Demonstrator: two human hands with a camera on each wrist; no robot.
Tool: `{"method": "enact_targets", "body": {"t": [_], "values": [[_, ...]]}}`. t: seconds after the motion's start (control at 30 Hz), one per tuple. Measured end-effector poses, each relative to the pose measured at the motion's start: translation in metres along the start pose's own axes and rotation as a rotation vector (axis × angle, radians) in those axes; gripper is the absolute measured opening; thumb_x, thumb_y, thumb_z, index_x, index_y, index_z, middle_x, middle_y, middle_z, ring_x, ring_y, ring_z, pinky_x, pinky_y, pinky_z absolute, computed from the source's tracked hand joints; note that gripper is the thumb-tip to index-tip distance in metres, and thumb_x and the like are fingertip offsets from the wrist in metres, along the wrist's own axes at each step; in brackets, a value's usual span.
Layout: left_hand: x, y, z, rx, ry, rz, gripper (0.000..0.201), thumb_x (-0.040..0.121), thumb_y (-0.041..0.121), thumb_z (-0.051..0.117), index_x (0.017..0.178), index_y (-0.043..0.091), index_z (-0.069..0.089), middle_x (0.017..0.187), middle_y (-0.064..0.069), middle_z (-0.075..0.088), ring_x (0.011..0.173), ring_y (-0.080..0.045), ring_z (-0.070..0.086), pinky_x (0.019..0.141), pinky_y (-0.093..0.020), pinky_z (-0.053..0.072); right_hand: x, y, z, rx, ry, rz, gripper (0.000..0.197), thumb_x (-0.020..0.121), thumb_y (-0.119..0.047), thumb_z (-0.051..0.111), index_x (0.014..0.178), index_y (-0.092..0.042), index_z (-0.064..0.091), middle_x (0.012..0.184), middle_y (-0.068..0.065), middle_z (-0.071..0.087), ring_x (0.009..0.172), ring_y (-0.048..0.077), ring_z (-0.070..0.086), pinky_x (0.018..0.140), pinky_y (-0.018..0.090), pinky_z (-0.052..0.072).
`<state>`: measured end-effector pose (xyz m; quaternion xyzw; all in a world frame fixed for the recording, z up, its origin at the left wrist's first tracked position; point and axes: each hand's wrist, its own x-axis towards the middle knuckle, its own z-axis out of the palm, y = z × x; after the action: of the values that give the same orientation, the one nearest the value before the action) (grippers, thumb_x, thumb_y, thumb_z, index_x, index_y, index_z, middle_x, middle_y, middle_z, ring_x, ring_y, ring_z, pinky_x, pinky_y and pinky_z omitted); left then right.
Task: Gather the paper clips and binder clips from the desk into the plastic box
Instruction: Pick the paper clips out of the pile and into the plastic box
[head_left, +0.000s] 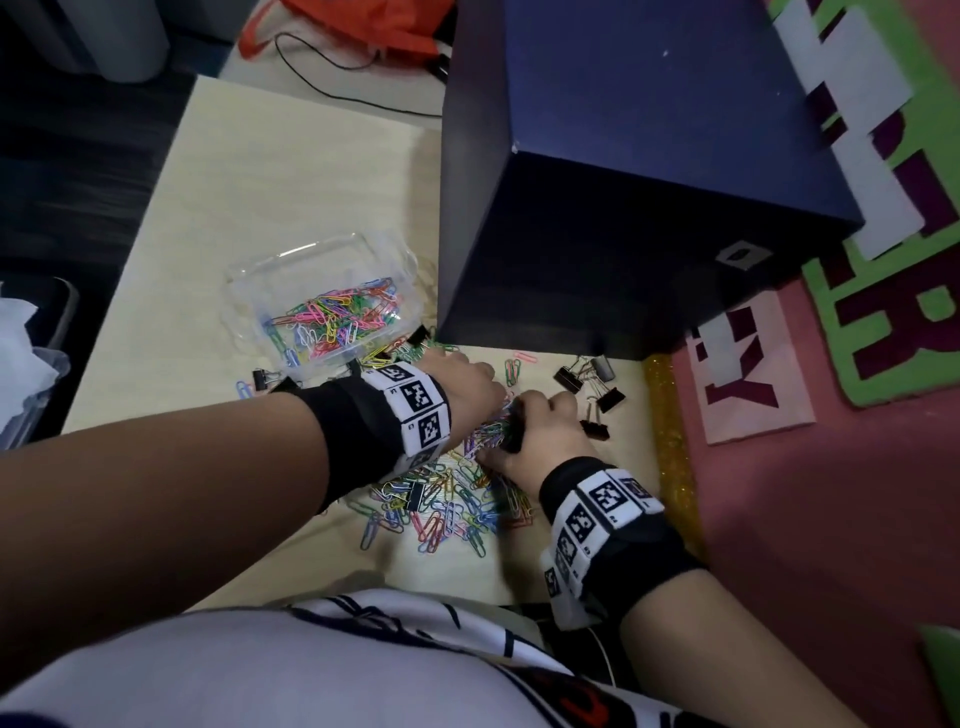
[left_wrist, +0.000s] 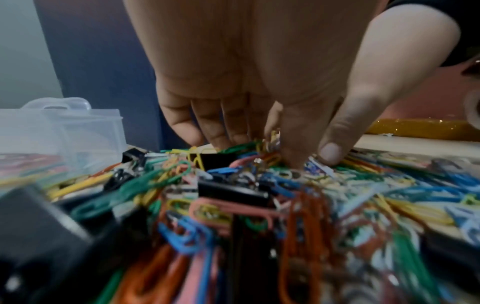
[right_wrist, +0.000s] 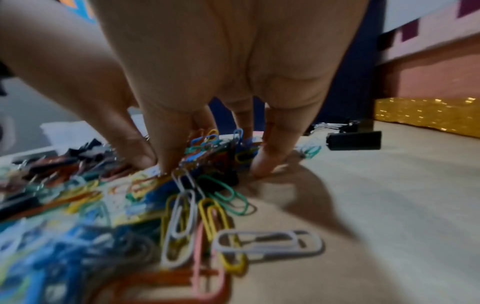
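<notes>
A clear plastic box (head_left: 244, 291) at the desk's left holds several coloured paper clips (head_left: 337, 317). A loose pile of paper clips (head_left: 447, 504) with black binder clips mixed in lies in front of me. My left hand (head_left: 485, 400) and right hand (head_left: 519, 431) meet over the pile's far end. Left thumb and fingers (left_wrist: 207, 131) close around a bunch of clips (left_wrist: 272, 137). The right hand (right_wrist: 215, 156) curls round coloured clips and a black binder clip (head_left: 511, 441). More binder clips (head_left: 587, 387) lie to the right.
A large dark blue box (head_left: 623, 208) stands right behind the hands and beside the plastic box. A gold glitter strip (head_left: 670, 441) edges the desk on the right, with pink and green boards beyond. An orange bag and a black cable lie at the far back.
</notes>
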<state>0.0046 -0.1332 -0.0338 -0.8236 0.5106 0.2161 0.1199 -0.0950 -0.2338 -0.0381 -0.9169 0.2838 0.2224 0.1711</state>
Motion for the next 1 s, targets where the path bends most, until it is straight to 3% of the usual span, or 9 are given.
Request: {"method": "enact_targets", "body": {"t": [0.07, 0.17, 0.27, 0.43, 0.63, 0.77, 0.83, 0.93, 1.0], "values": [[-0.003, -0.002, 0.0, -0.001, 0.014, 0.009, 0.044, 0.086, 0.016, 0.058, 0.127, 0.018, 0.045, 0.118, -0.007, 0.054, 0.109, -0.031, 0.053, 0.087, -0.043, 0.042, 0.0, -0.005, 0.005, -0.013, 0.031, -0.079, 0.059, 0.08, -0.038, 0.069, 0.13, -0.02, 0.043, 0.125, 0.009, 0.035, 0.111, 0.033, 0.051, 0.096, 0.037, 0.046], [-0.007, -0.006, 0.0, 0.002, 0.048, 0.028, 0.031, 0.088, 0.016, 0.054, 0.119, 0.018, 0.051, 0.109, -0.005, 0.059, 0.1, -0.028, 0.059, 0.079, -0.039, 0.045, -0.001, -0.008, 0.003, -0.007, 0.066, -0.115, 0.038, 0.086, -0.017, 0.059, 0.124, -0.017, 0.051, 0.119, 0.009, 0.04, 0.1, 0.033, 0.057, 0.088, 0.034, 0.048], [-0.012, -0.01, -0.003, -0.005, 0.089, 0.029, 0.022, 0.091, 0.018, 0.053, 0.113, 0.017, 0.054, 0.105, -0.006, 0.061, 0.095, -0.028, 0.061, 0.072, -0.036, 0.044, 0.002, -0.008, -0.003, -0.007, 0.076, -0.105, 0.035, 0.084, -0.007, 0.052, 0.118, -0.015, 0.057, 0.116, 0.009, 0.045, 0.096, 0.03, 0.057, 0.083, 0.029, 0.046], [-0.027, -0.023, -0.012, -0.161, 0.202, 0.0, 0.024, 0.091, 0.027, 0.055, 0.112, 0.016, 0.057, 0.108, -0.008, 0.062, 0.099, -0.029, 0.06, 0.08, -0.038, 0.05, 0.007, -0.013, -0.015, -0.052, 0.09, -0.049, 0.034, 0.088, -0.01, 0.052, 0.121, -0.017, 0.058, 0.123, 0.01, 0.048, 0.102, 0.027, 0.056, 0.074, 0.024, 0.037], [-0.051, -0.06, -0.026, -0.399, 0.357, -0.125, 0.029, 0.086, 0.033, 0.064, 0.113, 0.023, 0.062, 0.109, -0.002, 0.067, 0.102, -0.024, 0.06, 0.082, -0.031, 0.045, 0.007, -0.036, -0.028, -0.067, 0.078, -0.066, 0.029, 0.089, -0.02, 0.058, 0.118, -0.022, 0.061, 0.127, 0.006, 0.05, 0.105, 0.023, 0.056, 0.079, 0.023, 0.04], [-0.069, -0.1, -0.028, -0.516, 0.446, -0.28, 0.026, 0.083, 0.034, 0.069, 0.106, 0.022, 0.067, 0.102, 0.0, 0.07, 0.094, -0.02, 0.061, 0.076, -0.027, 0.042, 0.004, -0.055, -0.034, 0.016, 0.093, -0.112, 0.018, 0.088, -0.026, 0.063, 0.107, -0.026, 0.064, 0.116, 0.001, 0.054, 0.098, 0.017, 0.054, 0.077, 0.019, 0.036], [-0.075, -0.12, -0.025, -0.559, 0.475, -0.35, 0.029, 0.082, 0.034, 0.071, 0.106, 0.019, 0.068, 0.101, -0.001, 0.07, 0.094, -0.021, 0.062, 0.074, -0.025, 0.039, 0.006, -0.069, -0.035, 0.085, 0.068, -0.154, 0.013, 0.086, -0.028, 0.068, 0.098, -0.027, 0.065, 0.105, -0.002, 0.056, 0.098, 0.017, 0.056, 0.08, 0.021, 0.039], [-0.079, -0.141, -0.015, -0.577, 0.452, -0.419, 0.03, 0.083, 0.035, 0.071, 0.107, 0.019, 0.068, 0.103, -0.002, 0.07, 0.097, -0.021, 0.062, 0.074, -0.023, 0.037, 0.014, -0.095, -0.036, 0.215, 0.035, -0.207, 0.009, 0.082, -0.028, 0.072, 0.087, -0.026, 0.065, 0.084, -0.007, 0.061, 0.084, 0.017, 0.061, 0.073, 0.026, 0.047], [-0.079, -0.148, -0.007, -0.599, 0.424, -0.434, 0.03, 0.082, 0.033, 0.071, 0.109, 0.02, 0.068, 0.102, -0.001, 0.069, 0.097, -0.02, 0.062, 0.074, -0.023, 0.037, 0.023, -0.113, -0.036, 0.275, 0.032, -0.227, 0.01, 0.081, -0.027, 0.072, 0.086, -0.025, 0.064, 0.081, -0.004, 0.065, 0.081, 0.019, 0.064, 0.072, 0.028, 0.05]]}}
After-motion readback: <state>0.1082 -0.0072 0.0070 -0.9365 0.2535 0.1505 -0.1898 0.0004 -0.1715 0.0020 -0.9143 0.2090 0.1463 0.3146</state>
